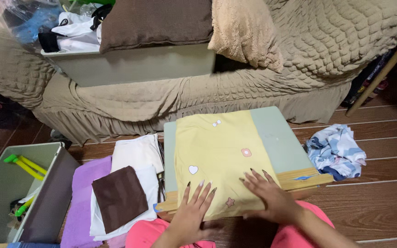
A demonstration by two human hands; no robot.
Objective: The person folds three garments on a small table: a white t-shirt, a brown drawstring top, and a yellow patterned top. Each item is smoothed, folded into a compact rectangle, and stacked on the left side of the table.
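Note:
A yellow cloth (pixel 221 156) with small heart, flower and star prints lies spread over a pale green folding board (pixel 279 138) with a wooden front edge. My left hand (pixel 193 212) lies flat, fingers apart, on the cloth's near left edge. My right hand (pixel 268 193) presses flat on the cloth's near right part. Neither hand grips anything. My knees in pink (pixel 299 234) show below the board.
Left of the board lies a pile of folded cloths: brown (pixel 119 197), white (pixel 136 154), purple (pixel 81 202). A grey bin (pixel 47 188) with green and yellow items stands far left. A crumpled blue-white garment (pixel 336 151) lies on the wooden floor to the right. A covered sofa (pixel 327 50) stands behind.

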